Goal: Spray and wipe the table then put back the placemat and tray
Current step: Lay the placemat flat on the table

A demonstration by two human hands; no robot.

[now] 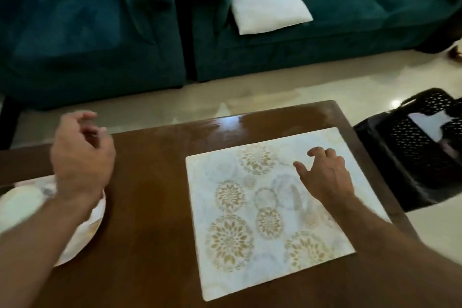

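Note:
A pale placemat (265, 210) with gold flower circles lies flat on the right half of the brown wooden table (155, 195). My right hand (325, 177) hovers or rests over its far right part, fingers loosely spread and holding nothing. A white round tray (82, 232) with a gold rim sits at the table's left edge, partly hidden by my left forearm. My left hand (80, 155) hangs above the tray's far edge, blurred, fingers loosely curled and empty.
Teal sofas (100, 32) stand across a strip of pale floor, with a white cushion (260, 0) on one. A black perforated plastic stool or basket (415, 157) stands right of the table. No spray bottle or cloth is in view.

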